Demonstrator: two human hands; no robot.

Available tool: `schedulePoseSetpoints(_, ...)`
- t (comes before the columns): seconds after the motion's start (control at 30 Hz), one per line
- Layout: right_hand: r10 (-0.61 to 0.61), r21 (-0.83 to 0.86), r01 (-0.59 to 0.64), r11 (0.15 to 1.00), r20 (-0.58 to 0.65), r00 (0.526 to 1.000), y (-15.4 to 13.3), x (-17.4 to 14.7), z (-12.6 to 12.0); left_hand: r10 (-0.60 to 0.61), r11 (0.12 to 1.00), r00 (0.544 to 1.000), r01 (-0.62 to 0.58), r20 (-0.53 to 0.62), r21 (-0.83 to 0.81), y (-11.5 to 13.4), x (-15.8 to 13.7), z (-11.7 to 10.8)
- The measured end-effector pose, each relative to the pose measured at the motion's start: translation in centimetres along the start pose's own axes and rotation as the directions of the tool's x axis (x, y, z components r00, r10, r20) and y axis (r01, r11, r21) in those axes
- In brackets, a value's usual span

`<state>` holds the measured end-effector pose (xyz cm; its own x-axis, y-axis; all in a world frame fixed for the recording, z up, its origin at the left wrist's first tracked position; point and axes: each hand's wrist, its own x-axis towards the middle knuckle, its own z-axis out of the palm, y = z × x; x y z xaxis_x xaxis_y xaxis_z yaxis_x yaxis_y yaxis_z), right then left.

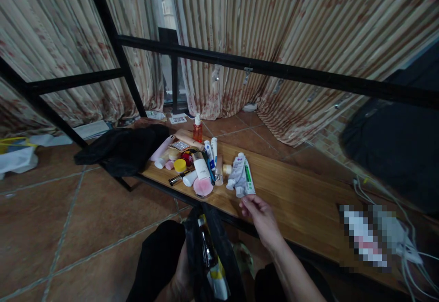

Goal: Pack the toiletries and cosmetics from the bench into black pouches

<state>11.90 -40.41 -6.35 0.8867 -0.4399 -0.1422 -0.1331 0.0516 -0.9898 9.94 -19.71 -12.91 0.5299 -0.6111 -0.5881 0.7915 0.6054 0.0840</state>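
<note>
My left hand [182,267] is closed around the side of a black bag [222,235], which gapes upward at my lap. Inside it lie a dark shiny bottle [207,247] and a yellow-and-white packet [218,281]. My right hand [260,213] is over the bench's near edge, fingertips pinched at the lower ends of several squeeze tubes. Among these are a pale grey tube [237,170] and a white tube with a green stripe [248,177]. What the pinch holds, if anything, is hidden. To their left is a cosmetics pile with a white bottle [201,167] and a round pink compact [203,186].
The wooden bench [291,187] bears a red pump bottle [197,130], a yellow-lidded jar [180,165] and, at its left end, black cloth [126,148]. White cables [408,251] run along the right. A black metal rail [219,56] crosses before the curtains [236,13].
</note>
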Motion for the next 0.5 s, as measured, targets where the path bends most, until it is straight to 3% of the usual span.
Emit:
schedulePoseSetpoints(0.17,-0.173,-0.243,0.187,0.952,0.078,0.982,0.7,2.3,0.4,0.003,1.000,0.998,-0.002,0.064,-0.020,0.1,-0.1,1.0)
schedulePoseSetpoints(0.3,-0.299,-0.499,0.323,0.804,0.130,0.945,-0.5,5.4,0.5,0.000,0.998,0.989,0.010,0.146,-0.063,0.3,-1.2,2.2)
schedulePoseSetpoints(0.4,-0.352,-0.752,0.380,0.538,0.210,0.912,-1.9,8.0,1.2,-0.018,0.998,0.992,0.024,0.125,-0.054,0.4,-1.6,2.3)
schedulePoseSetpoints(0.47,-0.320,-0.879,0.401,0.256,0.314,0.894,-2.5,9.6,2.0,-0.031,0.999,0.995,0.035,0.100,-0.037,0.6,-1.7,2.3)
schedulePoseSetpoints(0.5,-0.294,-0.889,0.412,0.200,0.346,0.891,-2.7,10.3,2.4,-0.040,0.999,0.995,0.043,0.093,-0.030,0.6,-1.7,2.2)
